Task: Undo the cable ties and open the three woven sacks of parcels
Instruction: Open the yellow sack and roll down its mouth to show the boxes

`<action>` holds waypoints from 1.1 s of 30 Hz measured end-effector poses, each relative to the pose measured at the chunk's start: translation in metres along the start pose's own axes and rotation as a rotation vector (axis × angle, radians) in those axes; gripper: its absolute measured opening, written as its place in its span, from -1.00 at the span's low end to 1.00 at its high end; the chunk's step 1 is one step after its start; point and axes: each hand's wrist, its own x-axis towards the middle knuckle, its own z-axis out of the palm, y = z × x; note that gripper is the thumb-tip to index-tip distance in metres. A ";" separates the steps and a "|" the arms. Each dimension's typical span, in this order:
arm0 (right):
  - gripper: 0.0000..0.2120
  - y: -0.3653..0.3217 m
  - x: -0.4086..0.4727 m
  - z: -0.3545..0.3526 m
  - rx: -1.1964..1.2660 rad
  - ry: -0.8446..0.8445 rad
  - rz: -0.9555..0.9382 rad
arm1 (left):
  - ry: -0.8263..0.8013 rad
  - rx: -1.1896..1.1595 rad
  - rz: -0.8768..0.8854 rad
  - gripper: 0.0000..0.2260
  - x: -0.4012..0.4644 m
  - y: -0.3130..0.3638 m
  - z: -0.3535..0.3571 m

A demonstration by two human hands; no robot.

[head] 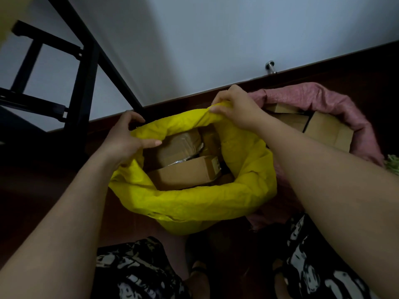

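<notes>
A yellow woven sack (194, 203) stands on the dark floor in front of me, its mouth spread wide. Brown cardboard parcels (185, 173) and a silver-edged packet show inside it. My left hand (127, 137) grips the sack's left rim, thumb over the edge. My right hand (235, 106) pinches the far rim and holds it up. To the right stands a pink woven sack (336, 100), also open, with cardboard boxes (328, 130) in it. A scrap of green material (391, 162) shows at the right edge; I cannot tell what it is. No cable tie is visible.
A black metal frame (86, 67) stands at the left against the white wall. A dark skirting board (323, 72) runs along the wall, with a metal door stop (270, 66) above it. My patterned trouser legs (133, 270) are at the bottom.
</notes>
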 end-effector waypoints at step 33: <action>-0.67 0.022 0.014 0.012 0.542 0.130 0.678 | 0.140 -0.264 -0.286 -0.75 0.023 -0.024 0.010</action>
